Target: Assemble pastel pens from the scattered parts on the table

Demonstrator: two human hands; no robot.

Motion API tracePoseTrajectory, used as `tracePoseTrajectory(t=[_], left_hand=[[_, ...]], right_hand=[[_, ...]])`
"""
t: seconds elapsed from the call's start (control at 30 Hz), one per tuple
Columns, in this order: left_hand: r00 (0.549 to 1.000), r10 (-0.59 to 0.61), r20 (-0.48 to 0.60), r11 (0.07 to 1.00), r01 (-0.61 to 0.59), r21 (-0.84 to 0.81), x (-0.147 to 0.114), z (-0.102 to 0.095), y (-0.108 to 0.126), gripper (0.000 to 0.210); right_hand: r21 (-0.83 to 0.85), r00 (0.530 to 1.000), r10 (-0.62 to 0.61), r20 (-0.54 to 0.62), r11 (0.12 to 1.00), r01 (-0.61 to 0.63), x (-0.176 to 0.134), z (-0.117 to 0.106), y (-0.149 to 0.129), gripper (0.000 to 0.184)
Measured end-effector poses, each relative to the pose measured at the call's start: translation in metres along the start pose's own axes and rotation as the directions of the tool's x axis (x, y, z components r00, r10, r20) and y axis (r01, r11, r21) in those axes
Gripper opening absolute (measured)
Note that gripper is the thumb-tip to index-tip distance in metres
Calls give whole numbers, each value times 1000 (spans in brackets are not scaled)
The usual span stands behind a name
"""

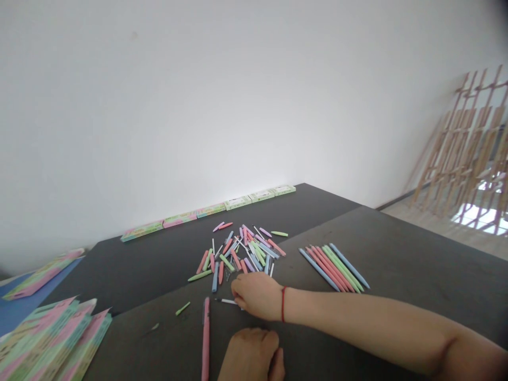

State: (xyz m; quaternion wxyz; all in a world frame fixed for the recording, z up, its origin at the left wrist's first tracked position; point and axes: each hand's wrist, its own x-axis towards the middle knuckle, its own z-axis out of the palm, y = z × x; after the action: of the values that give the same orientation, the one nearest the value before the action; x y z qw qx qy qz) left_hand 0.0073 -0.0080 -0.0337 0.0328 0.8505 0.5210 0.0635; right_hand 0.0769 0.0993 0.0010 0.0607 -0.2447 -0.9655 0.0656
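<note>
My right hand [257, 295], with a red string at the wrist, is closed at the near edge of a loose pile of pen parts [244, 248]. A thin white pen refill [226, 301] with a dark tip runs under its fingertips, which seem to pinch it. Just below, my left hand [251, 353] is curled, back of the hand up; whatever its fingers may hold is hidden. A pink pen [205, 338] lies lengthwise left of it, apart from the hand. Further right, several blue, pink and green pens [334, 267] lie side by side in a row.
A small green piece [183, 308] and a clear scrap [155, 326] lie left on the dark table [151, 296]. Flat cartons [180, 219] line the wall; stacked cartons [59, 338] stand at the near left. Wooden racks [468, 143] lean at the far right.
</note>
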Motion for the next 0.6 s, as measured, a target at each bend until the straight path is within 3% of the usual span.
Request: tracePoseTrajectory(t=[0.17, 0.3, 0.47, 0.6], left_hand=[[999, 6, -35, 999, -7, -40, 0, -1, 2, 11], [999, -14, -36, 998, 12, -54, -1, -3, 2, 10], [1000, -29, -4, 999, 29, -22, -1, -3, 1, 10], [998, -8, -65, 1000, 8, 6, -2, 4, 0, 11]], right_hand=[[-88, 997, -68, -30, 994, 65, 38, 3, 3, 17], [-217, 969, -246, -2, 946, 240, 60, 5, 7, 21], [-316, 935, -354, 17, 885, 341, 64, 10, 8, 21], [-343, 912, -409, -2, 857, 384, 53, 12, 12, 20]])
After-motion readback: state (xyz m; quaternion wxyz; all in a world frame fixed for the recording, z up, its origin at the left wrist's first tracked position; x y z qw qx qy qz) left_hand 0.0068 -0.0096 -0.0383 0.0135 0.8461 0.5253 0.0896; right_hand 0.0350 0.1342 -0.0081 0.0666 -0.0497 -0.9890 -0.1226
